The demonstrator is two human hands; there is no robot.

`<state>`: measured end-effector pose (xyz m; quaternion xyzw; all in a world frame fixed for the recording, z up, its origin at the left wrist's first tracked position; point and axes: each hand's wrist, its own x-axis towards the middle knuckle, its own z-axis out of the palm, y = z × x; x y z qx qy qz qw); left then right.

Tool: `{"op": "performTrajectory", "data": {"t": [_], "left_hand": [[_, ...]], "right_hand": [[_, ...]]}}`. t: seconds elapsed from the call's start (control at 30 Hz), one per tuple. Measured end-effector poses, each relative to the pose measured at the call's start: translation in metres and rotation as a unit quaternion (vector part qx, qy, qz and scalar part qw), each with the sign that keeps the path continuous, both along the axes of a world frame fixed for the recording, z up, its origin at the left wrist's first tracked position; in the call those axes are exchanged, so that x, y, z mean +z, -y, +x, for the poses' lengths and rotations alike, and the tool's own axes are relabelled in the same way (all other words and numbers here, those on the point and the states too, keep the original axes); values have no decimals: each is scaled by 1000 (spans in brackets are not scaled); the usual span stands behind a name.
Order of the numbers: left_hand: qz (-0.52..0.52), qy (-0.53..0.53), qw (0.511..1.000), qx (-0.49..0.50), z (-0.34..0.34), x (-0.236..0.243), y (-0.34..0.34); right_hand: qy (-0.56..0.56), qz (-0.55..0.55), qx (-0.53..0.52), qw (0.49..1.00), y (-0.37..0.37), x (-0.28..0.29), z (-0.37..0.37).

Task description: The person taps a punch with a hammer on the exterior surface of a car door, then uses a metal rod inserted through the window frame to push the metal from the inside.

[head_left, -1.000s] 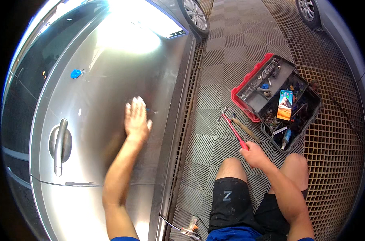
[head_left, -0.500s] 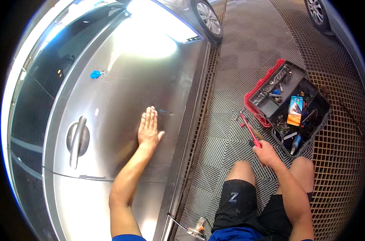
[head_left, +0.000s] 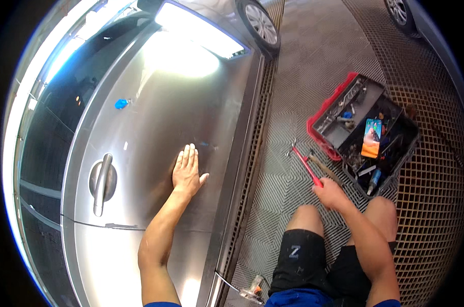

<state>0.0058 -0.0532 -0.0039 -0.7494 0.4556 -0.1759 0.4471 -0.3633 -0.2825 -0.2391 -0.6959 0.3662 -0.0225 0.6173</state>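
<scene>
My left hand (head_left: 187, 171) lies flat on the silver-grey car door (head_left: 140, 179), fingers extended and thumb out to the side. Just beyond its fingertips there are small blue marks on the panel. The door handle (head_left: 103, 184) is to the left of this hand, and a blue tab (head_left: 121, 104) sticks to the door farther up. In my right hand (head_left: 330, 194) is a red-handled hammer (head_left: 307, 168) with a slim metal head, held above the floor. A second, wooden-handled tool (head_left: 325, 169) is close beside it; its lower end is hidden by my hand.
An open black toolbox (head_left: 403, 153) with a red edge stands on the right, holding small tools and a lit phone (head_left: 371, 138). A clear-and-orange object (head_left: 253, 290) is by the sill. A bright light panel (head_left: 201, 28) stands against the door. Another car's wheel (head_left: 399, 13) is at the upper right.
My right hand has moved the hammer left and slightly up, away from the toolbox. My left hand stays flat on the door, a little lower in view.
</scene>
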Motion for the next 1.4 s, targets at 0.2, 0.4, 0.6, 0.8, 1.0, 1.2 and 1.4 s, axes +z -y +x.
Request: {"op": "performTrajectory", "data": {"t": [0.2,0.4,0.6,0.8,1.0,1.2,1.4], "left_hand": [[36,84,994,60,6,62,49],[-116,157,979,58,59,125,136],[-81,188,979,20,73,76,109],[6,170,985,11,32,22,25],[-20,89,996,16,-2,47,-5],[-164,141,976,23,21,164,39],[-206,90,974,37,13,182,48]], "right_hand": [[-30,37,-19,999,1,6,-13],[-53,18,-35,998,-4,7,-20],[-44,95,-36,994,0,-3,-18],[-1,111,-48,993,12,-15,-13],[31,91,-23,995,21,-9,-16],[26,115,-22,993,25,-18,-7],[-3,107,-27,994,29,-31,-1]]}}
